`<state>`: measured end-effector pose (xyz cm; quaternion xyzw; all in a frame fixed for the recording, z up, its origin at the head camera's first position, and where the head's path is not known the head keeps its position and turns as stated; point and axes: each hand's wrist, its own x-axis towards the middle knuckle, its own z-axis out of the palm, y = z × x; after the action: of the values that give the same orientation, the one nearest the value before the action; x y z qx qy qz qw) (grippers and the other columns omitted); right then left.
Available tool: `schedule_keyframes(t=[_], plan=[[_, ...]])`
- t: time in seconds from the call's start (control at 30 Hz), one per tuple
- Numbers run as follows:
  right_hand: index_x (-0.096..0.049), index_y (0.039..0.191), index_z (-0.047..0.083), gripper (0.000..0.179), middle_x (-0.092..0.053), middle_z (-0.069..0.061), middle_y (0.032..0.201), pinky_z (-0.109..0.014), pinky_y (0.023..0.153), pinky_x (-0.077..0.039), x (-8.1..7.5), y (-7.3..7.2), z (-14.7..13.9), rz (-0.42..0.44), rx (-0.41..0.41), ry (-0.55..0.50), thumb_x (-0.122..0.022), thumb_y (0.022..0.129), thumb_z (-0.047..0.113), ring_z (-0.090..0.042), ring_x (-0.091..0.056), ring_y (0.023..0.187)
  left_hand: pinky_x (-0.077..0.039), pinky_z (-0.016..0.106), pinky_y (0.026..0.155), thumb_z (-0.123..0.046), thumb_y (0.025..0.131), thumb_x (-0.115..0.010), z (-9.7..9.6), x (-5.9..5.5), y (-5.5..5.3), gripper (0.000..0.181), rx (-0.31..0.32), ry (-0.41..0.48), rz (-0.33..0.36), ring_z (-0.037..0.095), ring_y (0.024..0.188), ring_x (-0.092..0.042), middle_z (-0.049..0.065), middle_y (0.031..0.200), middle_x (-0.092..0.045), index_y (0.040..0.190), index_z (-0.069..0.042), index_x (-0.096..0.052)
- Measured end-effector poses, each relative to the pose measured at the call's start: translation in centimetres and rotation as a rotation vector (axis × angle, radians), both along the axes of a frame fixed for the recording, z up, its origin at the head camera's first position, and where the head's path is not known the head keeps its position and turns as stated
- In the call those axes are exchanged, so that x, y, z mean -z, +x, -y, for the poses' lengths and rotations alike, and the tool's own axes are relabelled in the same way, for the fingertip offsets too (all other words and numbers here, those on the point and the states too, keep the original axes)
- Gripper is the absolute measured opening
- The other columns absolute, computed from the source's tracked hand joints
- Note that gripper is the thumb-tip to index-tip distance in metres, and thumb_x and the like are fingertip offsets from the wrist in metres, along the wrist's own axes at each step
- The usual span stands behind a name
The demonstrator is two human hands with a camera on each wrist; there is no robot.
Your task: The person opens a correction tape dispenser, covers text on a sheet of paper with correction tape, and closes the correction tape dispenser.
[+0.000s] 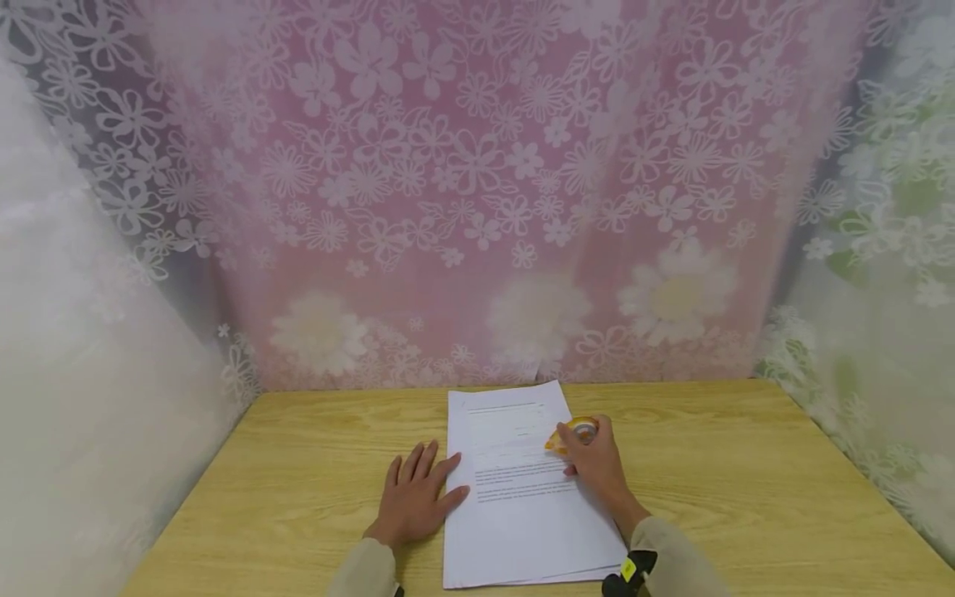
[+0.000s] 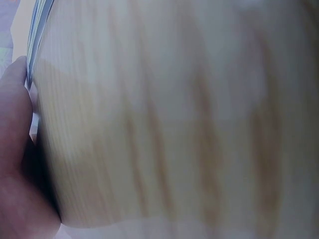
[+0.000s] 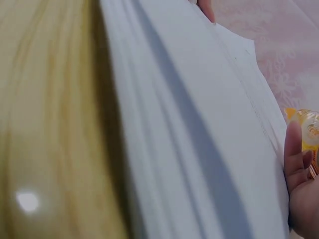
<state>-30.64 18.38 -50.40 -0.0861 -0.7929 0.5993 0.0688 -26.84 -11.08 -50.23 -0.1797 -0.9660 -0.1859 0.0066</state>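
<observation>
A stack of white printed paper [image 1: 522, 531] lies on the wooden table, with lines of text across its middle and upper part. My right hand [image 1: 597, 464] grips an orange see-through correction tape [image 1: 573, 434] over the right side of the top sheet, close to the text. The same correction tape [image 3: 310, 130] shows at the right edge of the right wrist view, beside the fingers. My left hand [image 1: 414, 497] lies spread with its palm down on the table, thumb and forefinger reaching the left edge of the stack. In the left wrist view, part of the left hand [image 2: 15, 129] shows beside the paper's edge.
The wooden table [image 1: 298, 464] extends on both sides of the stack. A pink flowered curtain [image 1: 448, 207] hangs along its back edge, and pale sheeting [image 1: 97, 373] hangs at the left. A black strap with a yellow tag [image 1: 629, 569] is on the right wrist.
</observation>
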Motion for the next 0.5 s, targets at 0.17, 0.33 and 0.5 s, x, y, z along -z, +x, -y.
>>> schedule_keyframes(t=[0.17,0.33,0.5], plan=[[-0.033,0.128,0.007,0.062,-0.059,-0.013,0.088,-0.031,0.050,-0.050,0.06,0.12,-0.51,0.000,-0.038,0.047,-0.066,0.089,0.043,-0.021,-0.055,0.045,-0.008,0.061,0.107,-0.058,0.097,-0.039,0.18,0.26,-0.03,0.059,-0.004,0.002,-0.001,0.036,0.141,-0.016,0.013,0.154,-0.025,0.144,-0.024,-0.045],[-0.036,0.127,0.005,0.061,-0.057,-0.012,0.089,-0.031,0.045,-0.048,0.22,0.18,-0.51,-0.054,-0.105,0.101,-0.070,0.088,0.038,-0.019,-0.052,0.049,-0.009,0.061,0.107,-0.059,0.096,-0.038,0.18,0.19,-0.04,0.059,-0.001,-0.007,0.003,0.035,0.141,-0.016,0.012,0.154,-0.025,0.144,-0.025,-0.044],[-0.038,0.126,0.005,0.060,-0.056,-0.013,0.094,-0.031,0.045,-0.048,0.28,0.16,-0.38,-0.074,-0.135,0.159,-0.071,0.087,0.036,-0.019,-0.052,0.051,-0.008,0.062,0.107,-0.058,0.097,-0.039,0.12,0.27,-0.09,0.059,0.006,0.011,-0.004,0.037,0.141,-0.016,0.014,0.154,-0.025,0.144,-0.024,-0.045]])
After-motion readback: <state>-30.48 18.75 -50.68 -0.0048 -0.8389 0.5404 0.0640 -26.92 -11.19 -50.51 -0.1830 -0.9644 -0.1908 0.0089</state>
